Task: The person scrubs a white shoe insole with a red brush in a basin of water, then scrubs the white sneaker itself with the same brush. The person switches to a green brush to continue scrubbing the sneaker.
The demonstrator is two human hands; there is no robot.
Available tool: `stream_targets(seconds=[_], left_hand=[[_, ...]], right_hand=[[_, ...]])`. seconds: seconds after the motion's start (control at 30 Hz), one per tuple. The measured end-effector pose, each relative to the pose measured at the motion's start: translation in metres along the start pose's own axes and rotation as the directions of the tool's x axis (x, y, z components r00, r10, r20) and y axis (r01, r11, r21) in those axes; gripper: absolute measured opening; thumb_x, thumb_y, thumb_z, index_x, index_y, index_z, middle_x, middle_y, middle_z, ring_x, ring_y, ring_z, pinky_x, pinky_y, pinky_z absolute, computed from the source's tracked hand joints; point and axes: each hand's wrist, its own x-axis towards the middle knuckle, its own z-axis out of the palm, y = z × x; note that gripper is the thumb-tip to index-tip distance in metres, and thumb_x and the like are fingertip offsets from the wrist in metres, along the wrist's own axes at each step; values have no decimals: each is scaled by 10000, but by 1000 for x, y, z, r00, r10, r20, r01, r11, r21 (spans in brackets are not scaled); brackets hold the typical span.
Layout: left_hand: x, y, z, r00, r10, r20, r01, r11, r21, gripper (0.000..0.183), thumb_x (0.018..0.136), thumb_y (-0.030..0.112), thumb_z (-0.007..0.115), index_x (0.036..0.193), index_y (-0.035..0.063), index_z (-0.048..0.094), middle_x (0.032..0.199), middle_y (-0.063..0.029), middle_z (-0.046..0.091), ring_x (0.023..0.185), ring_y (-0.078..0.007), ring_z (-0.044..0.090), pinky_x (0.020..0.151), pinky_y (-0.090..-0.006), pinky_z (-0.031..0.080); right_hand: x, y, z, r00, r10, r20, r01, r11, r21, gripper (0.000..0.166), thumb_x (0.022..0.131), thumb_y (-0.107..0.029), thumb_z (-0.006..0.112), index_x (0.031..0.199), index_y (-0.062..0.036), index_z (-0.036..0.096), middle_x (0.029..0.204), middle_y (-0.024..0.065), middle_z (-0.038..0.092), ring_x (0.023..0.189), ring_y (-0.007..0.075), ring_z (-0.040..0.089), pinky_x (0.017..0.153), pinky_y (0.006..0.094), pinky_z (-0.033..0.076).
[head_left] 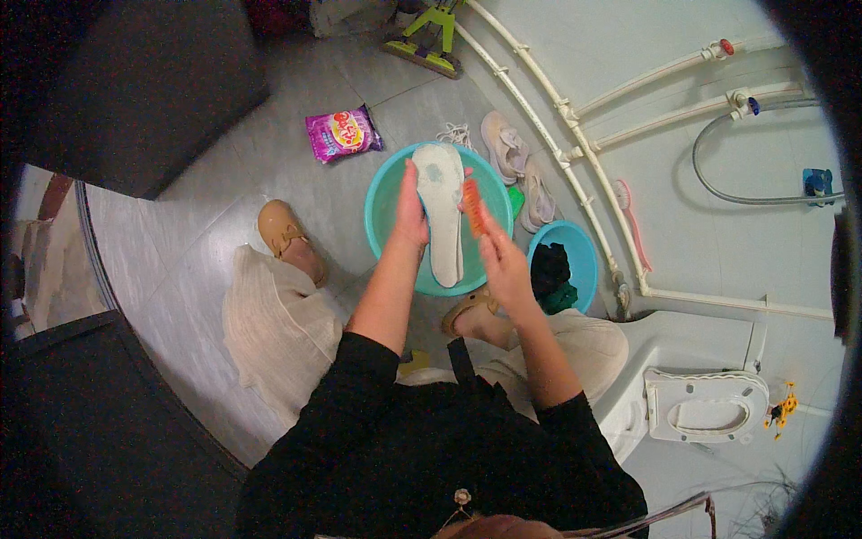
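Note:
Over a round turquoise plastic basin [372, 222], my left hand [412, 209] grips a pair of off-white shoe insoles [441, 215], one lying over the other, from their left side. The top insole has a greyish patch near its upper end. My right hand [500, 259] holds an orange-red scrubbing brush [473, 207] by the insoles' right edge; whether the bristles touch them I cannot tell. Pale shoes [505, 148] stand right of the basin, with white shoelaces [456, 135] beside its top rim. A green object [515, 201] shows at the basin's right rim.
A blue basin [586, 269] with dark and green cloth stands at right. A purple packet [343, 133] lies on the tiled floor. White pipes [539, 135] run along the wall, where a pink brush [633, 229] rests. A toilet [707, 404] is at lower right, a squeegee [424, 57] above.

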Motion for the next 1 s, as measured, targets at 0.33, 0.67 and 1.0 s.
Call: stream_targets(seconds=[0.33,0.67,1.0], left_hand=[[10,-31,-23,963,23,-268,-6,998,62,634,967,562,328,1378,88,418,1343,-151,512,1090,-348,581,828,-505,510],[0,6,-35,987,-92,-130,100,994,51,679,974,595,209,1347,80,448,1138,-179,634,855,-289,587,731,-422,493],[5,-31,-39,914,21,-405,-8,999,33,575,991,494,354,1356,57,427,1329,-169,504,1165,-353,518,996,-499,424]], right_hand=[[67,-3,28,999,2,35,14,886,-464,454,961,-244,466,1412,-248,418,774,197,636,672,394,625,574,480,494],[-4,-22,36,987,38,159,5,965,-261,499,955,-245,475,1441,-268,367,790,224,635,671,406,619,606,491,484],[43,9,47,979,183,93,-144,936,-321,466,966,-254,446,1428,-233,392,899,263,640,742,440,620,672,502,493]])
